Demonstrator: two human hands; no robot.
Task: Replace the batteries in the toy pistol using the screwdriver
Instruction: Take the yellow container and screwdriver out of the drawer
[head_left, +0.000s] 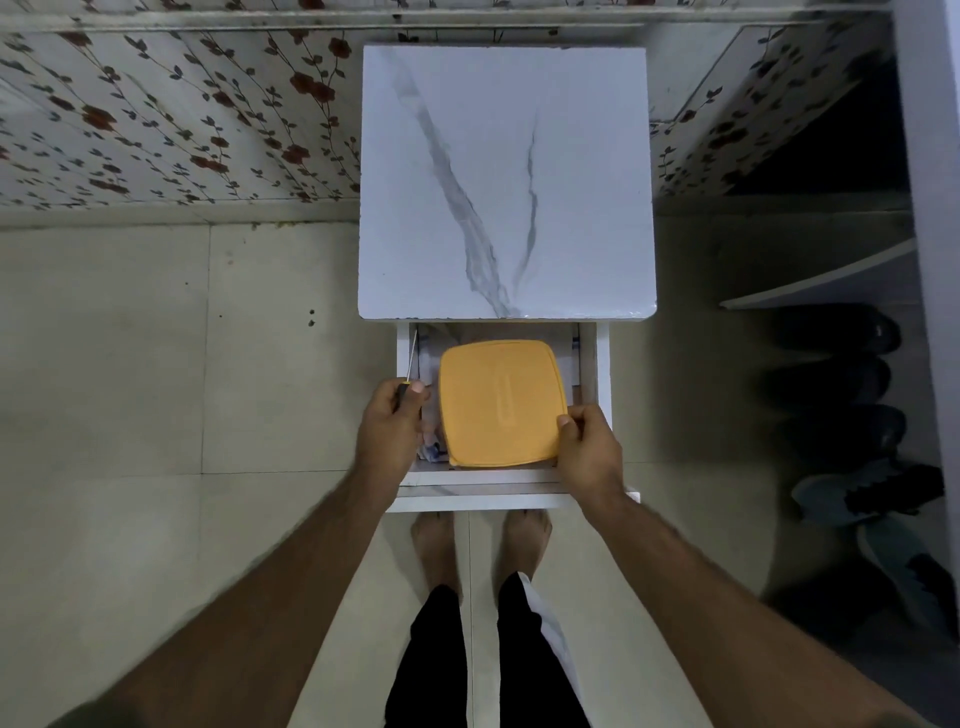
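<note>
Screwdriver (407, 382) in your left hand (390, 426): you gripped its dark handle in a closed fist, the thin metal shaft pointing up and away along the left wall of the open drawer (597, 364). Your right hand (589, 447) pinched the near right corner of a yellow-lidded container (500, 402), thumb on top of the lid and fingers curled under its edge. That box sat in the drawer, pulled out beneath a white marble-patterned tabletop (506, 182). Crumpled material, possibly paper or plastic wrapping, showed at the drawer's near left corner beside the box; the view was too blurred to say which. You stood barefoot on a pale tiled floor (130, 364), dark trousers visible below the drawer front. Floral-patterned wall covering (182, 119) ran behind the table, and several dark shoes (841, 374) lay in shadow well off to your right. The toy pistol and batteries could not be made out anywhere.
</note>
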